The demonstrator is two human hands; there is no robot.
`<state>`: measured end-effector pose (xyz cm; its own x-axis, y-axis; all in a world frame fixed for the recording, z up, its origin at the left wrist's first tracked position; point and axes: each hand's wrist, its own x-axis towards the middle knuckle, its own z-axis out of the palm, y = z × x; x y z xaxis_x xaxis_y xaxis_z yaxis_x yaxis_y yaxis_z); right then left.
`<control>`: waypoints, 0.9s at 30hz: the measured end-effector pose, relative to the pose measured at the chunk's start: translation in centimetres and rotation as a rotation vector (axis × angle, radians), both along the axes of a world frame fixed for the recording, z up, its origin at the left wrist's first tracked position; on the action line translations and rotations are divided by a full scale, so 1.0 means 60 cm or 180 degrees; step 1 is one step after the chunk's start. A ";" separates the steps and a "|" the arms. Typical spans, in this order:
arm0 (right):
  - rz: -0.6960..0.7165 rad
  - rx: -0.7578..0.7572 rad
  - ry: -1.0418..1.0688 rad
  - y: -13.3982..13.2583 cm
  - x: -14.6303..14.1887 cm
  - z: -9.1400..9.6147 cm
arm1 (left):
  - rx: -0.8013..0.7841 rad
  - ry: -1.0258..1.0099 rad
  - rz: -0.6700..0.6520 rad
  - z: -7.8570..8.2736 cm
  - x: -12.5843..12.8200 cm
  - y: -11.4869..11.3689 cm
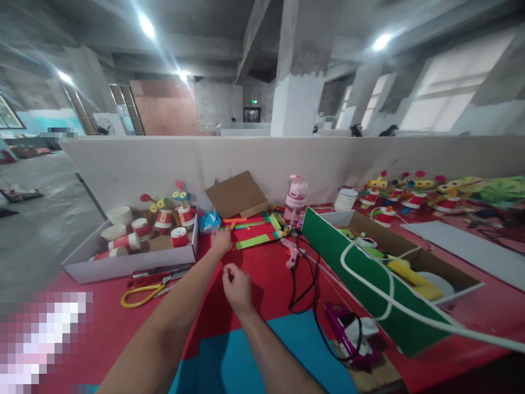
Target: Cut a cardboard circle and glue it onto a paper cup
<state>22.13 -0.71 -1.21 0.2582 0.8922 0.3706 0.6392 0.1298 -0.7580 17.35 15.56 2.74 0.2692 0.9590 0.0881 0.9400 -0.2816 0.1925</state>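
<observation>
My left hand point(221, 241) reaches over the back of the red table, its fingers bent down and closed on a small orange paper strip point(233, 225). Around it lie a longer orange strip point(240, 220) and a green paper strip point(257, 241) on red sheets. Closer to me, my right hand point(238, 288) hovers with thumb and fingers curled together; anything inside them is too small to make out. Beneath the right forearm are blue sheets point(225, 355). A pink glue gun point(291, 253) rests to the right of the hands.
At left stands a white tray point(135, 261) of paper cups and cup figures, with yellow-handled scissors point(143, 295) before it. A green-sided box point(369, 295), black cable point(315, 279), purple power strip point(348, 334) and pink bottle point(295, 200) occupy the right. A white partition point(246, 156) bounds the back.
</observation>
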 end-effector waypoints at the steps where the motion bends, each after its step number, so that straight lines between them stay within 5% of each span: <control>1: 0.0001 0.0004 0.0006 0.001 -0.001 -0.001 | 0.0017 -0.0001 -0.0037 -0.001 0.002 0.000; 17: 0.0026 0.0169 0.1105 0.019 0.007 -0.016 | -0.0344 -0.0675 -0.0915 0.020 -0.058 0.005; 23: -0.1064 0.0559 0.2061 0.047 0.035 -0.045 | -0.0621 -0.0674 -0.1487 0.017 -0.054 -0.004; 27: -0.1068 0.0377 0.2335 0.063 0.042 -0.064 | -0.0371 -0.0643 -0.1471 0.040 -0.028 0.024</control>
